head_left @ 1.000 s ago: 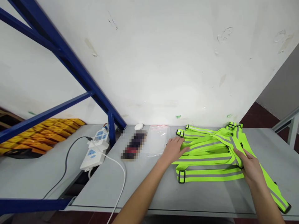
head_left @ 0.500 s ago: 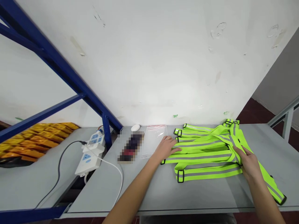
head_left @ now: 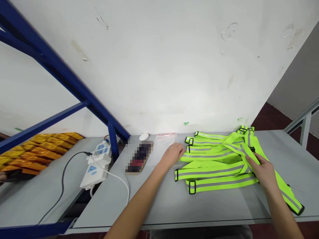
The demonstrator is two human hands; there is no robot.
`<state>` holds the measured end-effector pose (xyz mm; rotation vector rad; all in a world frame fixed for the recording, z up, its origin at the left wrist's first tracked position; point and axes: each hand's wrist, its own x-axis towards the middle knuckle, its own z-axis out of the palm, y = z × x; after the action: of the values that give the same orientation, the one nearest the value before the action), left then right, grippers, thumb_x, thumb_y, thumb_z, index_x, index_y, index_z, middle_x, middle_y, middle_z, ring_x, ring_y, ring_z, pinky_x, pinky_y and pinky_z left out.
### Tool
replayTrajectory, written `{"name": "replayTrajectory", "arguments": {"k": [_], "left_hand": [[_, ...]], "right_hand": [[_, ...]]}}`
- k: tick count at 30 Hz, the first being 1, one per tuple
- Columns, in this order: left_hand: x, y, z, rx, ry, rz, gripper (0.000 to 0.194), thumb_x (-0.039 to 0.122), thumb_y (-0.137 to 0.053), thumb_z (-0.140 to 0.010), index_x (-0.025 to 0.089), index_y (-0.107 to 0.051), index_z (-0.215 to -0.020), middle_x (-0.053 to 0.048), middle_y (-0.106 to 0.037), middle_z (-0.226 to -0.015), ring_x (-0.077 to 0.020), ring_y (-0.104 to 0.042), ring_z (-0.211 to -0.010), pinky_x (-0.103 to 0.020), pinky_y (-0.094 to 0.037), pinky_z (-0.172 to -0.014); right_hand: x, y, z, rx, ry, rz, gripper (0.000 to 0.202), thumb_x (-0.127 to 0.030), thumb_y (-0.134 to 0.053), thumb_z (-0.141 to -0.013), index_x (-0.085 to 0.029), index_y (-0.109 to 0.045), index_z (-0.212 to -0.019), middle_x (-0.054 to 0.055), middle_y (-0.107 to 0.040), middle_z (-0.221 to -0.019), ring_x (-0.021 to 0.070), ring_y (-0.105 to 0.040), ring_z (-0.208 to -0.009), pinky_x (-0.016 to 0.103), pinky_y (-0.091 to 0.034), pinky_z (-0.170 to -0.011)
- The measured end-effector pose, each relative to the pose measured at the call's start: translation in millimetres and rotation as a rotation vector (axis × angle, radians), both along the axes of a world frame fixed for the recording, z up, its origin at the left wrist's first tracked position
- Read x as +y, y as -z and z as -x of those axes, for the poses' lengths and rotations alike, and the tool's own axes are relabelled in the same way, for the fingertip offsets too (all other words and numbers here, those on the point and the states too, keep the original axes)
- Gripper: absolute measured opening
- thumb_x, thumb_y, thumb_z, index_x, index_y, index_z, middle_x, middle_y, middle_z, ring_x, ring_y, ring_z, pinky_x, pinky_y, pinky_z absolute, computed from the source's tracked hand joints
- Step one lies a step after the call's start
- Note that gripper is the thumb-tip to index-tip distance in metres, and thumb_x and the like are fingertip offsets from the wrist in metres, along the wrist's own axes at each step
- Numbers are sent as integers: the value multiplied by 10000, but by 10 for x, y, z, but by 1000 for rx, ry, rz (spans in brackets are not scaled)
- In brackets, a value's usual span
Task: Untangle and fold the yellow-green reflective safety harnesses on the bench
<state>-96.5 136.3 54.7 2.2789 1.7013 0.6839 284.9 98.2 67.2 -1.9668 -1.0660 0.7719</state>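
A fluorescent yellow-green reflective harness vest (head_left: 214, 173), made of straps with grey stripes and black buckles, lies spread on the grey table. At its left side my left hand (head_left: 172, 154) is closed on the end of one strap, and the fingers hide that end. My right hand (head_left: 264, 171) grips the straps where they cross on the right, thumb on top and fingers partly underneath. One strap runs from there toward the front right, ending in a black buckle (head_left: 301, 209). Beside my left hand, a clear zip bag (head_left: 159, 147) lies flat, partly covered by it.
Left of the bag are a blurred-out phone-like object (head_left: 139, 157) and a white round item (head_left: 144, 136). Power strips (head_left: 96, 171) with cables lie farther left, by a blue metal frame (head_left: 113, 141). Orange-yellow packets (head_left: 42, 149) and part of another person's hand (head_left: 2, 176) are at the far left.
My left hand has shifted slightly left, with its strap. The strap below has swung a little toward me, its buckle now apart from the hand. A hand has appeared at the left edge.
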Motion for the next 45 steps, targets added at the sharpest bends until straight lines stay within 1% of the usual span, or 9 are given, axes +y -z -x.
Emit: {"name": "replayTrajectory", "arguments": {"k": [8,13,20,25,28,32,37,41,45], "left_hand": [[-392,-43,-789,11,-7,-109,319,315,-401,-965,191,-524,-1231,-136,-506,-1339,-284,-425,-1265,-466,-351,-1041],[-641,228,-1394,181,105,1,688,581,-310,-950,182,-225,-1504,-166,-204,-1575,-335,-161,-1454,-573,-229,-1121],[-620,592,-1408,245,45,-2,701,601,-324,-936,186,-280,-1500,-159,-226,-1568,-346,-161,-1454,-619,-168,-1132],[-655,383,-1450,-47,93,46,576,496,-364,-959,163,-423,-1425,-153,-250,-1562,-350,-154,-1454,-640,-90,-1139],[-684,157,-1624,-522,148,200,498,412,-354,-977,170,-457,-1400,-129,-373,-1513,-278,-315,-1409,-486,-242,-1154],[-695,-132,-1885,-1098,-29,528,597,500,-462,-926,176,-401,-1424,-119,-653,-1162,-242,-601,-1110,-350,-466,-932],[-687,-335,-1923,-1413,-235,650,637,543,-686,-767,200,-462,-1255,30,-594,-712,-143,-592,-685,-238,-449,-651],[-718,-396,-1795,-1635,-314,680,572,506,-749,-722,217,-480,-1136,39,-581,-725,-128,-594,-697,-223,-447,-660],[-816,-443,-1650,-1655,-341,658,538,501,-736,-741,222,-531,-1153,9,-613,-779,-151,-616,-759,-248,-467,-702]], "right_hand": [[-17,82,105,-392,-111,-14,678,-583,-561,-753,-104,-656,-1223,83,-700,-647,275,-616,-571,337,-435,-516],[-61,303,316,-705,-178,-332,415,-390,-468,-866,-162,-709,-1115,119,-689,-1041,245,-642,-780,316,-445,-601],[-61,524,597,-917,-338,-467,344,-166,-479,-846,-224,-686,-1115,84,-586,-809,244,-559,-788,296,-352,-503],[-54,529,627,-941,-357,-564,370,-118,-492,-849,-213,-651,-1169,71,-569,-764,234,-527,-747,298,-345,-505],[-117,461,629,-913,-301,-678,365,-133,-511,-878,-213,-621,-1217,52,-564,-740,212,-513,-708,290,-376,-539],[-242,290,713,-859,-317,-807,390,-140,-552,-894,-237,-576,-1271,38,-563,-752,193,-493,-687,293,-399,-599],[-318,92,861,-765,-467,-862,296,-106,-532,-887,-170,-597,-1169,57,-535,-774,201,-470,-713,314,-404,-626],[-361,-32,978,-586,-717,-814,187,-125,-521,-859,-161,-610,-1019,62,-529,-804,205,-472,-741,342,-402,-649],[-453,-105,1070,-343,-874,-736,291,-165,-503,-840,-184,-549,-1127,72,-535,-921,229,-498,-846,388,-411,-713]]}}
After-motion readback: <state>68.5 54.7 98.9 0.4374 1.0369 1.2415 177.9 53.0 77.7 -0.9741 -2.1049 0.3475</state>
